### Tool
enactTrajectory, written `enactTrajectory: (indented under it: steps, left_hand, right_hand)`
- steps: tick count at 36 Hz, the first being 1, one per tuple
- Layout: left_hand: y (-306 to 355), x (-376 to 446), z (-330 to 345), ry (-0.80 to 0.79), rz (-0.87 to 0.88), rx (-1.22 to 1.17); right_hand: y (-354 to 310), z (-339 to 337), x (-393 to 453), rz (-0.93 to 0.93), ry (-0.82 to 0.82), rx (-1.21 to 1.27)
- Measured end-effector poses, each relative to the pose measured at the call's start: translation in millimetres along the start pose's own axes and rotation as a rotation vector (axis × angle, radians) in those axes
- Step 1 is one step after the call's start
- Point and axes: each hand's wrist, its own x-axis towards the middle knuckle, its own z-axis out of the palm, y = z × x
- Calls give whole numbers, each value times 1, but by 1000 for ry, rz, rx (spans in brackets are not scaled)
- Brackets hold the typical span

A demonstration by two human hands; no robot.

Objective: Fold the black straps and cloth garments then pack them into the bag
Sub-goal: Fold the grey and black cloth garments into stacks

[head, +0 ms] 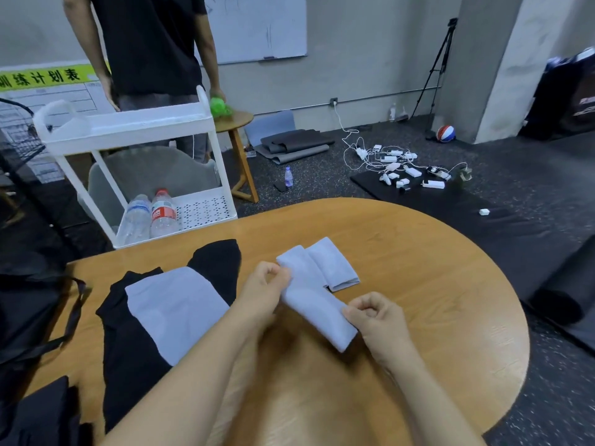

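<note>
The pale cloth point(317, 309) lies near the table's point(434, 284) middle, its long axis running from far-left to near-right, with the left hand point(265, 286) pinching its far end and the right hand point(375, 317) pinching its near end, both equally close. Just beyond it, touching, sits a folded cloth point(335, 267); to the left another pale cloth point(174, 309) lies on black garments point(128, 358). The bag point(29, 304) hangs off the left edge, so packing would mean carrying over that pile.
</note>
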Motion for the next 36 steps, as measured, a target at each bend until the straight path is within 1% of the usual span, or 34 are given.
enactTrajectory:
  steps: [3, 6, 13, 16, 20, 25, 27, 30, 32, 34, 36]
  left_hand:
    - [18, 24, 0, -85, 7, -16]
    - [29, 50, 7, -134, 74, 24]
    - [40, 112, 33, -75, 235, 105]
    - [35, 136, 46, -45, 275, 151]
    - [23, 158, 59, -45, 293, 234]
    - [3, 172, 65, -46, 297, 350]
    - [0, 175, 65, -47, 309, 369]
    - [-1, 177, 66, -40, 370, 439]
    - [0, 176, 64, -21, 401, 435]
    - [-3, 175, 62, 38, 460, 433]
    - [-6, 169, 59, 118, 550, 511]
  right_hand:
    - [-7, 3, 20, -4, 74, 28]
    - [-12, 6, 38, -9, 146, 21]
    - [-21, 16, 80, -125, 342, -135]
    - [-20, 19, 95, -177, 410, -276]
    - [-7, 26, 109, -211, 489, -474]
    - [11, 40, 115, -253, 591, -550]
    - [15, 42, 117, -225, 596, -564]
    - [18, 41, 119, -154, 561, -537]
    - [17, 41, 119, -150, 551, -548]
    - [16, 40, 119, -152, 547, -552]
    - [17, 38, 119, -150, 543, -547]
